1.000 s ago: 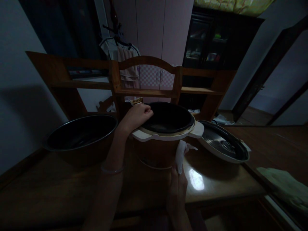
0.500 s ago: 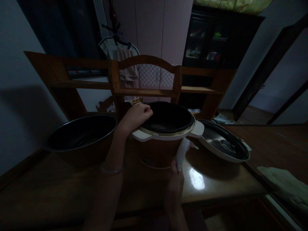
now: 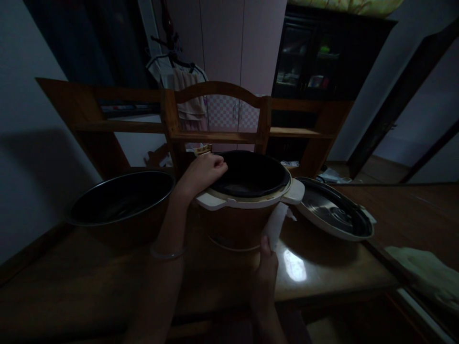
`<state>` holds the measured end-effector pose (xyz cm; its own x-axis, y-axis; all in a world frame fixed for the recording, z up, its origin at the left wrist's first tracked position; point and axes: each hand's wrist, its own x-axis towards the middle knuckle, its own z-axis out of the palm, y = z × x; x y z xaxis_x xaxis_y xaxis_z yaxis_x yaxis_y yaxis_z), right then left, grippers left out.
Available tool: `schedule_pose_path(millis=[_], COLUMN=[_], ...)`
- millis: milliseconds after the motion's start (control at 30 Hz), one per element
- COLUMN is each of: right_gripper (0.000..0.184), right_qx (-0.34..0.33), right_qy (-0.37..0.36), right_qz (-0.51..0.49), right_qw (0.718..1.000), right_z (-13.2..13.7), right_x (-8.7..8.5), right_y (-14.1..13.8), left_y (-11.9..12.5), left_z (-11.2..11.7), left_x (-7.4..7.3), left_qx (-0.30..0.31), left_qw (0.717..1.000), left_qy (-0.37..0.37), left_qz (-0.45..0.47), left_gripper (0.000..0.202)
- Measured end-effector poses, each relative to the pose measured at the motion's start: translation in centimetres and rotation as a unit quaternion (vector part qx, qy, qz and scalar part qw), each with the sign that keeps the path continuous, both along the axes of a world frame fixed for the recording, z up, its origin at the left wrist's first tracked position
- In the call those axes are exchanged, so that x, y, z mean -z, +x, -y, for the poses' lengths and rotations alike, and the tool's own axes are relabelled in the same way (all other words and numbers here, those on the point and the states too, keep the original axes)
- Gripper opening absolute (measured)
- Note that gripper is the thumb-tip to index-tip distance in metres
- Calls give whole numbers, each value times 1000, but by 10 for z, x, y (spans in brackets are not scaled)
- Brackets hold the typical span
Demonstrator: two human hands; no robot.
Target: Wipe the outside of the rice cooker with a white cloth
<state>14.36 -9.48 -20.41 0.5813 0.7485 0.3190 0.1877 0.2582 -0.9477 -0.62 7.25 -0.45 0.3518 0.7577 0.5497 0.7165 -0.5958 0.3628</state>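
Two hands point(image 3: 203, 173) point(image 3: 266, 268), one cloth point(image 3: 275, 225); one cooker point(image 3: 233, 225)

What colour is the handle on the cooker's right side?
The right-side handle is off-white; the head view, the only one here, shows it.

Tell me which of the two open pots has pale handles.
The middle pot, at the left hand: pale handles jut from its rim. The pot on the left shows none.

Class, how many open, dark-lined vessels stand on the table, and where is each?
2: the dark pot on the left, and the cooker in the middle, with the left hand at its rim. Others may be hidden.
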Motion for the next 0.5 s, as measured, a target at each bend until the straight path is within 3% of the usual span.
schedule_pose_path(millis=[133,333,500], right_gripper=[63,59,62], right_qx=[21,-30,-75], right_qy=[0,15,10], right_qz=[47,58,32], right_qw=[999,998,997], right_z=[-4,3,6], right_x=[-6,-19,-11], right_y=[5,-15,-14], left_y=[0,0,0], left_z=[0,0,0], left_x=[0,0,0], left_qx=[6,0,6], left_qw=[1000,1000,1000], left_qy=[0,-2,-4], left_qz=[0,-5,-10], left_gripper=[37,36,37])
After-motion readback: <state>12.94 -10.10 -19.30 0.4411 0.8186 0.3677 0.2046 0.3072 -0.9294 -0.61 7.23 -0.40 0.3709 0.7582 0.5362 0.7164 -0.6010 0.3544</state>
